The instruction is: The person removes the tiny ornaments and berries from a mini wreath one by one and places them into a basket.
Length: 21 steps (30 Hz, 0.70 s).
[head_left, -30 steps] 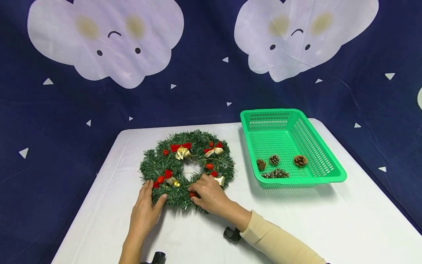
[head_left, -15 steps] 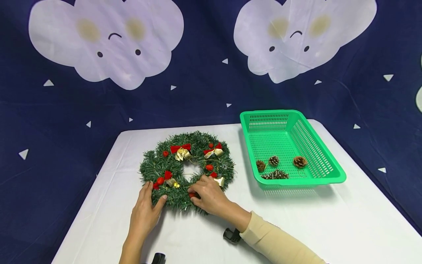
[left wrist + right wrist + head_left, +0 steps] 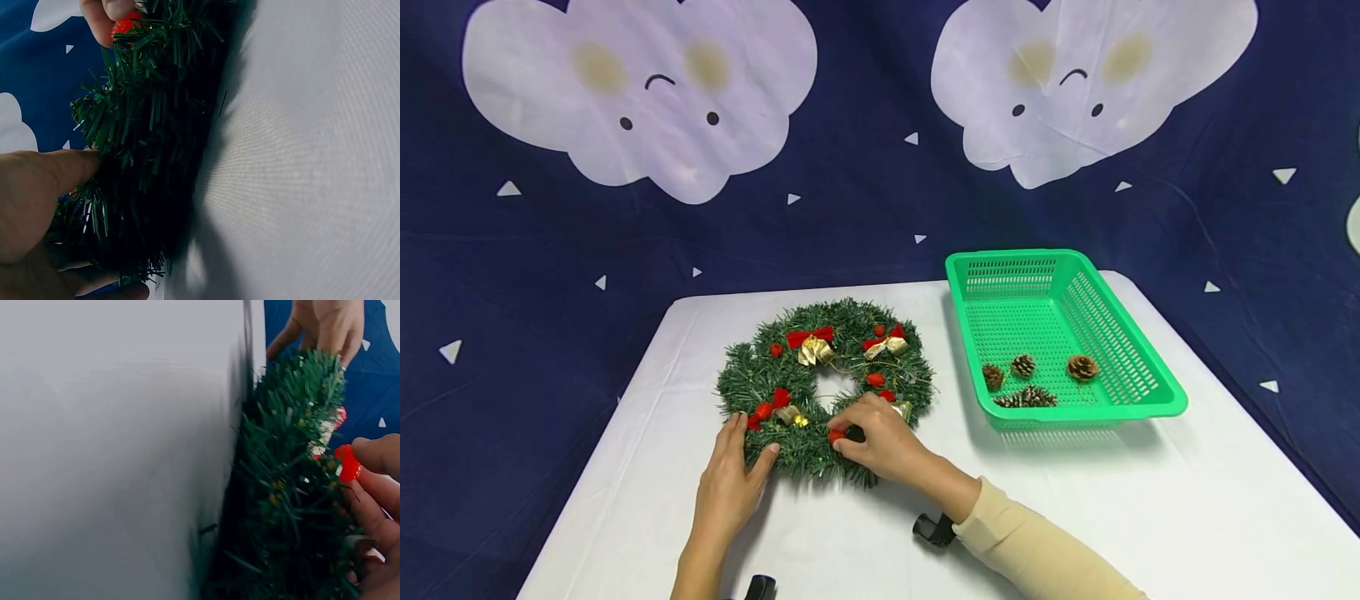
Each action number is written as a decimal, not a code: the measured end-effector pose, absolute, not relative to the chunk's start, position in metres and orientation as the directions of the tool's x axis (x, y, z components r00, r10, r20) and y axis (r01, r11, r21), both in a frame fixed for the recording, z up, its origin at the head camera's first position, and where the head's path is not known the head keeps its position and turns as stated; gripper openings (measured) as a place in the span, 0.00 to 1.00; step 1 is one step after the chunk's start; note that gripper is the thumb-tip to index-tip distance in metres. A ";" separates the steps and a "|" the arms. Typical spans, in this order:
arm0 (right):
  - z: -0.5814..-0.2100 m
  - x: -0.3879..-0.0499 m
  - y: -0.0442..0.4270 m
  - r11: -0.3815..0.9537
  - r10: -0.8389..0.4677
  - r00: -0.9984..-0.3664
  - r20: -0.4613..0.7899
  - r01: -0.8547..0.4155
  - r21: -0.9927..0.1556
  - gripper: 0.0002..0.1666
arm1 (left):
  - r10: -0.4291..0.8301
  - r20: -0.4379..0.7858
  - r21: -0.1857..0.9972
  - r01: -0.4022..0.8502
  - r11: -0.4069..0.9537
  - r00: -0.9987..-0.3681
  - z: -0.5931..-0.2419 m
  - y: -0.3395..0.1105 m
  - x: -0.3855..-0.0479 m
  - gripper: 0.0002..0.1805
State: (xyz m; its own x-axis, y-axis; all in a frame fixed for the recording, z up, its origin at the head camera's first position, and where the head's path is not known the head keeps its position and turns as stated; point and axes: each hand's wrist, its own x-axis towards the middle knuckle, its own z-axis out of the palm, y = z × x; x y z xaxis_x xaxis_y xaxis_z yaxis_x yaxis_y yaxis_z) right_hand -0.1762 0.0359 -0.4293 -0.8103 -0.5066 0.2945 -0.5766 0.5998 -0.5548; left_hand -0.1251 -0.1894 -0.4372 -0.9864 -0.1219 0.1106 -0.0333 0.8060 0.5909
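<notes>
A green tinsel wreath (image 3: 745, 375) lies on the white table in the head view. It carries red bows, gold bells and ribbon, and red berry-like ornaments. My left hand (image 3: 730, 475) holds the wreath's near-left edge, with the thumb at the front and the fingers round the outer side. On the wreath's near side, my right hand (image 3: 883, 437) pinches a red berry ornament (image 3: 836, 436) between thumb and fingers. The right wrist view shows this berry (image 3: 347, 464) at the greenery, between the thumb and a finger. Whether it is fastened there cannot be seen.
A green plastic basket (image 3: 1071, 411) stands at the right, with several pine cones (image 3: 1028, 397) in its near part. Black camera mounts (image 3: 934, 530) show by the wrists. A dark blue cloth (image 3: 865, 225) with clouds hangs behind the table (image 3: 1075, 508).
My right hand has shifted slightly to the right, and its fingers have opened a wider gap, so the red berry shows more. The left hand and the wreath stay put.
</notes>
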 end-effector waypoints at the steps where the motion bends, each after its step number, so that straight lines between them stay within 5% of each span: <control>1: -0.428 -0.176 0.037 0.593 -0.500 -0.818 0.286 -0.564 -0.575 0.13 | -0.122 0.110 0.591 -0.034 0.806 -0.986 -0.437 -0.189 -0.125 0.40; 21: -0.413 -0.182 0.059 0.532 -0.423 -0.844 0.331 -0.527 -0.663 0.13 | -0.115 0.102 0.589 -0.033 0.807 -0.988 -0.437 -0.190 -0.125 0.40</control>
State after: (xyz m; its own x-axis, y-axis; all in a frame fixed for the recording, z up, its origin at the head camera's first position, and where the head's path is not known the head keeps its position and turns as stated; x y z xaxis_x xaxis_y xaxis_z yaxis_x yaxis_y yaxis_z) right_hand -0.1825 0.0595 -0.4132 -0.8436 -0.4231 0.3306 -0.5267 0.5321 -0.6630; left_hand -0.1249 -0.1900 -0.4370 -0.9881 -0.1152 0.1019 -0.0334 0.8075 0.5889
